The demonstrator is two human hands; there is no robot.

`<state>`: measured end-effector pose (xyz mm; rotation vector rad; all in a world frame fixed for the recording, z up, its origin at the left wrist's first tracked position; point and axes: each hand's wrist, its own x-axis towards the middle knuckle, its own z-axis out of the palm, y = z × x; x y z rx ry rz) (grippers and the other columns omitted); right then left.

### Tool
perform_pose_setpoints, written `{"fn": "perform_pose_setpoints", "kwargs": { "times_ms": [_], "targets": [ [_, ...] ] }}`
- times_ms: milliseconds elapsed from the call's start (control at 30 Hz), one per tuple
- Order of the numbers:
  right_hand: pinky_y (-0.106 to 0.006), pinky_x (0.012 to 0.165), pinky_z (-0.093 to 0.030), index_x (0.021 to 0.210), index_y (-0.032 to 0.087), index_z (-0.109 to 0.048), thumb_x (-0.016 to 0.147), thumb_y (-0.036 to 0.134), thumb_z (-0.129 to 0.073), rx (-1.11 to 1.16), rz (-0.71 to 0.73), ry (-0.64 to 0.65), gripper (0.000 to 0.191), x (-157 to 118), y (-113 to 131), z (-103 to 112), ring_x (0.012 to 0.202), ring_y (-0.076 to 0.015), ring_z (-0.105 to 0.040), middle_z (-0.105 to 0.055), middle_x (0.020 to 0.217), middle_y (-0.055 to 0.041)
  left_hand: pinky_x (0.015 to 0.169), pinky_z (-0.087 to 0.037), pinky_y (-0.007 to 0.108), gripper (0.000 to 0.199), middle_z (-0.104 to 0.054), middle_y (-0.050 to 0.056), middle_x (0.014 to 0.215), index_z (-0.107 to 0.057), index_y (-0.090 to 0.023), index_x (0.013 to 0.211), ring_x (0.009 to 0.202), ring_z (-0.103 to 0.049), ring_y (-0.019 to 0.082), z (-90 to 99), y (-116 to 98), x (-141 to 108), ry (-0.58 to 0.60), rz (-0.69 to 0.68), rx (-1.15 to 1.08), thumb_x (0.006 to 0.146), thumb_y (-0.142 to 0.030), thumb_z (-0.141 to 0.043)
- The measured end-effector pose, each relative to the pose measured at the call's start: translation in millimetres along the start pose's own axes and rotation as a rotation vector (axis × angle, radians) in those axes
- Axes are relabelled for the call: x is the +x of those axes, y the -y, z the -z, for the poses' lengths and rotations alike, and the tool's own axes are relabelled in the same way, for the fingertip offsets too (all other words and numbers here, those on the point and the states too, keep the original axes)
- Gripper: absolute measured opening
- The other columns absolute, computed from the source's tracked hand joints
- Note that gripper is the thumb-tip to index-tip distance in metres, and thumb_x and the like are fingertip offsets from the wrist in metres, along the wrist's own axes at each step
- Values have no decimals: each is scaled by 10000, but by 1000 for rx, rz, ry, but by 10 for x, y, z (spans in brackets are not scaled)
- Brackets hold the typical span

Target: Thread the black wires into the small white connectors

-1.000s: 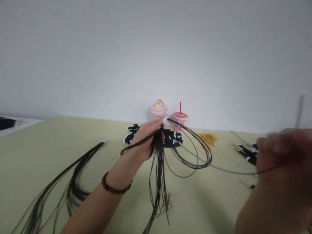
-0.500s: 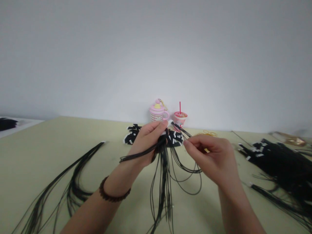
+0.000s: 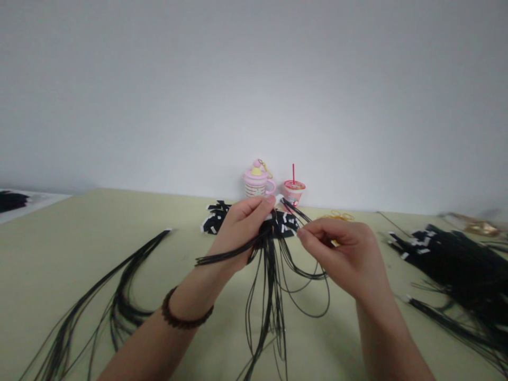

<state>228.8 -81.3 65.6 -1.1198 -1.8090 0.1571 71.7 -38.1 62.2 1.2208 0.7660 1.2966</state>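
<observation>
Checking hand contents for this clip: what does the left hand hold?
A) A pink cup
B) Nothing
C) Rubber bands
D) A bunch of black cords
D: the left hand is closed around black cords, which hang down below it.

The left hand (image 3: 240,233) hides where the black cords (image 3: 270,286) gather.

Your table (image 3: 67,264) is pale green, w/ loose black cords (image 3: 119,309) on L & a big heap of white-tipped black cords (image 3: 456,270) on R. Along back edge: white-tipped black bundle (image 3: 214,222), pink mug toy (image 3: 257,181), pink cup w/ straw (image 3: 293,192), yellow rubber bands (image 3: 337,216).
</observation>
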Motion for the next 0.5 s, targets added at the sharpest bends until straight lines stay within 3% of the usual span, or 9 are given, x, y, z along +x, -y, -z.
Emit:
{"fn": "perform_pose_setpoints", "kwargs": {
  "times_ms": [500],
  "targets": [
    [-149, 438, -287, 572, 124, -580, 775, 165, -553, -7, -15, 40, 209, 5, -11, 14, 471, -35, -370, -452, 495, 35, 480, -281, 186, 332, -419, -31, 594, -494, -126, 640, 523, -359, 44, 7, 11, 7, 20, -70, 62, 832, -378, -594]
  ]
}}
